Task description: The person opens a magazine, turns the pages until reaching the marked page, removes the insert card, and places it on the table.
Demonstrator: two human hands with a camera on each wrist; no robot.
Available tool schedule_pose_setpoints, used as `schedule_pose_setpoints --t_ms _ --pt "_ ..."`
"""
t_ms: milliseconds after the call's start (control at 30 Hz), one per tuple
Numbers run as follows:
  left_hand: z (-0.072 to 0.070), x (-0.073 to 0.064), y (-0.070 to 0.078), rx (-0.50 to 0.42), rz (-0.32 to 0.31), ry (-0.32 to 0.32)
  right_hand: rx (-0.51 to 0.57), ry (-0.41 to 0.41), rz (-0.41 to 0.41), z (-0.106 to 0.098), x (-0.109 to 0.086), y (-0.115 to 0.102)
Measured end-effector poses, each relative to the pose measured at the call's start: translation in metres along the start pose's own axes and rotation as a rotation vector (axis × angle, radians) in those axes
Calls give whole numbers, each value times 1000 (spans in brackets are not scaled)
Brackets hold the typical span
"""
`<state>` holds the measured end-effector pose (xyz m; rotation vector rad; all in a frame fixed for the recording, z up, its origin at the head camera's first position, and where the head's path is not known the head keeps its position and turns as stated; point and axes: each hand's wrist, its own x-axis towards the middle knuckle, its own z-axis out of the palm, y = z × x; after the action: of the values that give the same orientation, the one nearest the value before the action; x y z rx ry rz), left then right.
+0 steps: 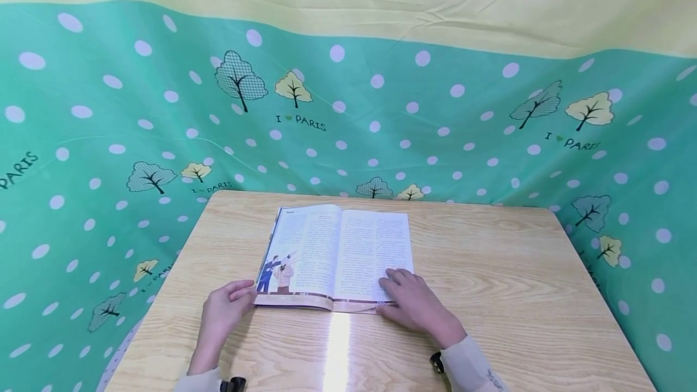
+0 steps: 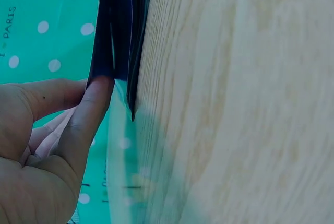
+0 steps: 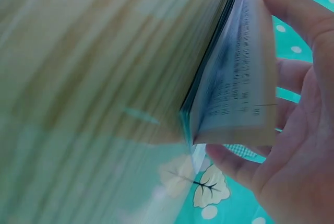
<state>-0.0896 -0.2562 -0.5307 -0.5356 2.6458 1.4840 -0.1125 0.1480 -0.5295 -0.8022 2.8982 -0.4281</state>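
An open magazine [image 1: 359, 247] lies on the wooden table, with columns of text and a drawing of two figures on its left page. At its lower left edge, my left hand [image 1: 225, 310] pinches the cover and some pages between thumb and fingers. The left wrist view shows those dark sheets [image 2: 117, 31] standing slightly apart. My right hand [image 1: 414, 304] rests across the lower right corner of the right page, fingers extended. In the right wrist view, a printed page [image 3: 242, 78] stands raised off the sheets below, the thumb touching its edge and other fingers partly hidden behind it.
The light wooden table [image 1: 490, 271] extends around the magazine, and a strip of light reflects in front of it. A green, dotted curtain [image 1: 376, 101] with printed trees hangs behind and at both sides. A dark strap piece [image 1: 437, 362] shows beside the right sleeve.
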Motion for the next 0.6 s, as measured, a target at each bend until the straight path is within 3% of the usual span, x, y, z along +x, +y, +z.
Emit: schedule_pose_setpoints --t_ms 233,300,467,600 --pt "3 0 -2 -61 -1 -8 76 163 33 -3 -7 11" --pt "3 0 0 -34 11 6 78 205 56 -4 -7 14" --pt "5 -3 6 89 90 80 76 281 136 -4 -8 21" --pt "11 -5 14 95 159 110 79 304 208 -2 -6 25"
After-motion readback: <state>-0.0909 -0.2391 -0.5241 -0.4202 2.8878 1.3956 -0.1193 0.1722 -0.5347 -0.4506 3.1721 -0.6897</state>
